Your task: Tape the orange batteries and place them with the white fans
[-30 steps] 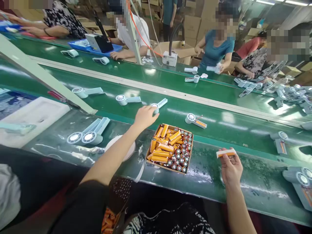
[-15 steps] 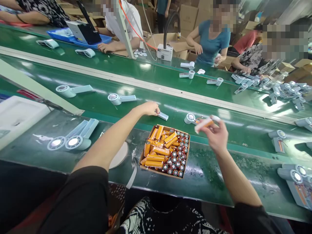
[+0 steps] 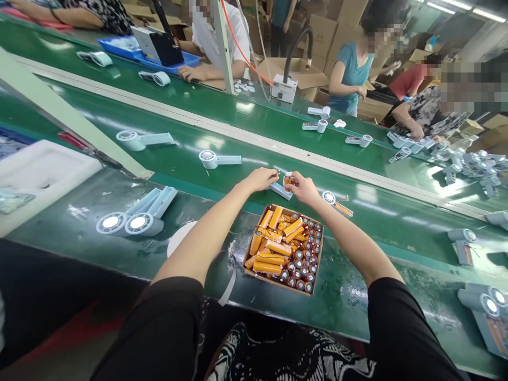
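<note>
My left hand (image 3: 262,179) is closed around the head end of a pale blue handheld fan housing (image 3: 282,191), whose open handle sticks out to the right. Its fan head is hidden by the hand. Close beside it, my right hand (image 3: 304,189) pinches an orange battery (image 3: 288,180) with white at its end, just above the handle. Whether the battery touches the housing I cannot tell. Below both hands, a cardboard box (image 3: 278,287) holds many orange batteries, some lying flat and some on end. Right of my right hand lies a fan (image 3: 329,198) with an orange battery in its handle.
More fan housings (image 3: 209,159) lie on the green conveyor (image 3: 182,132). Two fans (image 3: 138,224) rest on the bench at left, several at right (image 3: 482,302). A slanted post (image 3: 75,116) stands at left, near a white foam box (image 3: 47,169). Co-workers sit across the line.
My right hand has moved left with the battery, from over the fan on the right to beside my left hand. The whole view has shifted, so things appear farther right.
</note>
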{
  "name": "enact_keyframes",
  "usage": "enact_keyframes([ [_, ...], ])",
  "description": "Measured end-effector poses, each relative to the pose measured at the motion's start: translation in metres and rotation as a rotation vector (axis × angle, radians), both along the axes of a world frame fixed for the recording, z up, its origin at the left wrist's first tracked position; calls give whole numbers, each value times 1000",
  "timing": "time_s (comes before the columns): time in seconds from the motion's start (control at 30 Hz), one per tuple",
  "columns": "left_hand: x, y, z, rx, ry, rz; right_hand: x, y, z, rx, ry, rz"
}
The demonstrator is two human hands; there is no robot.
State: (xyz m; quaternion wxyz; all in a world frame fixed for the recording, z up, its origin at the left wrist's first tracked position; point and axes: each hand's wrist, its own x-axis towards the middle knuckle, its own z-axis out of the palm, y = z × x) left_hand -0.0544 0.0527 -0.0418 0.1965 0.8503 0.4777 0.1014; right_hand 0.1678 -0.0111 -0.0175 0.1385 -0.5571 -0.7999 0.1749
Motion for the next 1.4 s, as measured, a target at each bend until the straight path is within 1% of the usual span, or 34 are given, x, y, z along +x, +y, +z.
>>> enact_keyframes([
  [0.07, 2, -1, 1, -4, -4, -3, -1, -6, 2, -14, -92, 69],
  [0.13, 5, -2, 2, -6, -5, -8, -2, -11, 5, -34, -148, 108],
  [0.3, 13, -2, 2, -11, -7, 1, -1, -14, 7, -43, -255, 23],
  [0.37, 16, -1, 1, -19, -9, 9, -1, -11, 7, -59, -265, 25],
  [0.47, 20, -1, 0, -29, -21, 25, -5, -9, 8, -82, -232, 55],
  [0.57, 24, -5, 3, -32, -40, 43, -13, -13, 14, -75, -140, 69],
  [0.67, 32, -11, 13, -36, -68, 45, -15, -27, 29, -22, -21, 71],
  [0.77, 34, -25, 28, -3, -136, 66, -2, -45, 51, 43, 75, 61],
  [0.83, 23, -48, 35, 45, -196, 98, 16, -60, 63, 78, 126, 39],
  [0.9, -7, -89, 32, 99, -255, 123, 42, -80, 68, 100, 162, 4],
  [0.97, -53, -142, 18, 168, -302, 148, 72, -108, 61, 94, 213, -51],
  [1.03, -108, -201, -4, 285, -288, 240, 100, -144, 44, 43, 316, -121],
  [1.07, -134, -229, -15, 335, -235, 275, 110, -163, 34, 16, 378, -158],
  [1.13, -176, -276, -34, 338, -86, 356, 122, -197, 17, 1, 488, -228],
  [1.17, -190, -293, -39, 311, -19, 376, 123, -211, 12, 25, 523, -255],
  [1.2, -199, -306, -42, 274, 31, 384, 119, -222, 8, 69, 555, -277],
  [1.27, -205, -319, -41, 214, 72, 364, 99, -235, 9, 155, 619, -278],
  [1.33, -200, -321, -32, 214, 58, 350, 69, -244, 17, 156, 665, -186],
  [1.37, -193, -322, -25, 255, 31, 368, 52, -247, 22, 110, 669, -104],
  [1.4, -185, -324, -18, 322, -11, 395, 35, -250, 28, 33, 666, -8],
])
